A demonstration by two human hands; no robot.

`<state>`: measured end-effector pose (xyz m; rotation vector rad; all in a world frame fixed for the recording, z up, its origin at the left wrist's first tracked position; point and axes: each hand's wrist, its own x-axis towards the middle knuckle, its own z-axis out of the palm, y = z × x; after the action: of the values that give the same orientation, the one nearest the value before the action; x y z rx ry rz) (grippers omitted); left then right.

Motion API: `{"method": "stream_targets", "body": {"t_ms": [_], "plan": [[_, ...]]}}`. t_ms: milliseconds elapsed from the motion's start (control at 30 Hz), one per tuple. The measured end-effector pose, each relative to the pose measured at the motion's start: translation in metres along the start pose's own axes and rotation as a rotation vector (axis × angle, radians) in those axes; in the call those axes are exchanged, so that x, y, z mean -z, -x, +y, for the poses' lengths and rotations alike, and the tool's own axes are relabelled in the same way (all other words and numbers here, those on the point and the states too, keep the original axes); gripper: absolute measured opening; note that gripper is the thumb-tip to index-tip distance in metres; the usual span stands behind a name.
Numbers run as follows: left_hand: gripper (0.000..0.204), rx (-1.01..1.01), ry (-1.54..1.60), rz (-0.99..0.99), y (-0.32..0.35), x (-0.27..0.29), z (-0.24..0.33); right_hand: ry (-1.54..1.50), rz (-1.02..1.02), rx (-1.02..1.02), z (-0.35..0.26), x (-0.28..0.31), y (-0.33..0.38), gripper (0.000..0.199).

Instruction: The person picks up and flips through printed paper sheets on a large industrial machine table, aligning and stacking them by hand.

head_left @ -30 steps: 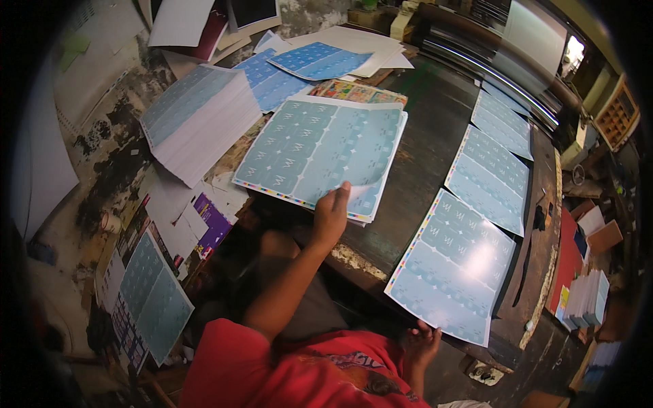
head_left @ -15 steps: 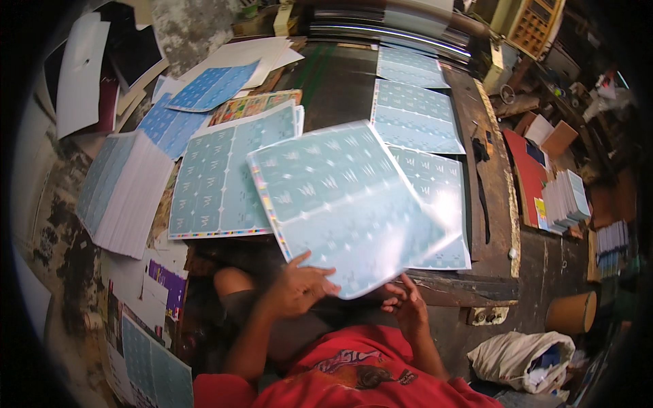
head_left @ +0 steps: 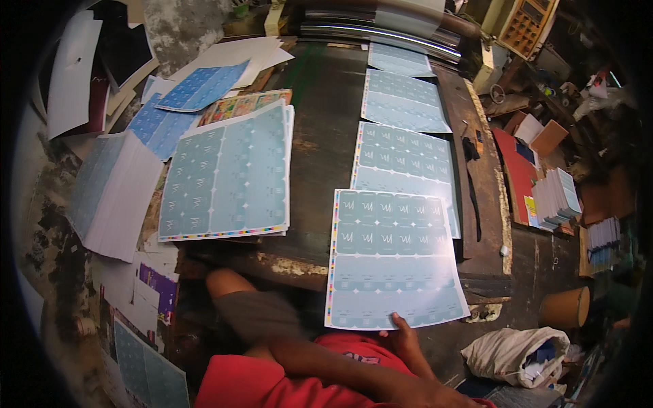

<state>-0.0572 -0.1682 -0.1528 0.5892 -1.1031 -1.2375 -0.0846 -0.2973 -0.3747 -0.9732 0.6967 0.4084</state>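
My right hand [head_left: 403,333] grips the near edge of a pale blue-green printed sheet [head_left: 391,268], thumb on top and fingers beneath. The sheet lies over the near end of a dark flat bed [head_left: 316,163], overlapping another printed sheet [head_left: 405,153]. More matching sheets [head_left: 401,98] run in a line toward the rollers at the back. Across my body reaches my left forearm; my left hand [head_left: 439,394] is at the lower edge, its fingers out of sight. Left of the bed's middle rests a stack of similar sheets [head_left: 224,177].
Metal rollers [head_left: 381,34] cross the far end. A thick pile of sheets [head_left: 119,194] and blue printed sheets [head_left: 204,85] stand at left. On the right are a control panel [head_left: 527,27], paper bundles [head_left: 558,197], a brown bin [head_left: 564,307] and a whitish sack [head_left: 513,353].
The sheet has swung right and straightened onto the bed's near end. My left hand has let go and crossed to the right. The lined-up sheets have shifted toward the rollers.
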Motion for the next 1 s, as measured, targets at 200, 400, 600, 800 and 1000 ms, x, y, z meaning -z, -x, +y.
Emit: {"method": "stream_targets", "body": {"t_ms": [200, 400, 600, 800, 1000], "plan": [[0.061, -0.082, -0.489, 0.210, 0.045, 0.064, 0.007, -0.022, -0.104, -0.108, 0.008, 0.018, 0.007, 0.040], [0.065, 0.115, -0.944, 1.499, 0.103, 0.331, -0.004, -0.040, -0.118, -0.068, 0.019, 0.032, 0.011, 0.041], [0.073, 0.737, -0.933, 1.910, 0.175, 0.462, -0.008, -0.048, -0.164, -0.064, 0.015, 0.023, 0.003, 0.040], [0.067, 0.918, -1.005, 1.863, 0.170, 0.516, -0.007, -0.099, -0.240, -0.023, 0.016, 0.027, -0.016, 0.044], [0.066, 0.706, -1.094, 1.841, 0.172, 0.534, 0.010, -0.171, -0.186, 0.018, -0.017, 0.006, -0.029, 0.044]]}}
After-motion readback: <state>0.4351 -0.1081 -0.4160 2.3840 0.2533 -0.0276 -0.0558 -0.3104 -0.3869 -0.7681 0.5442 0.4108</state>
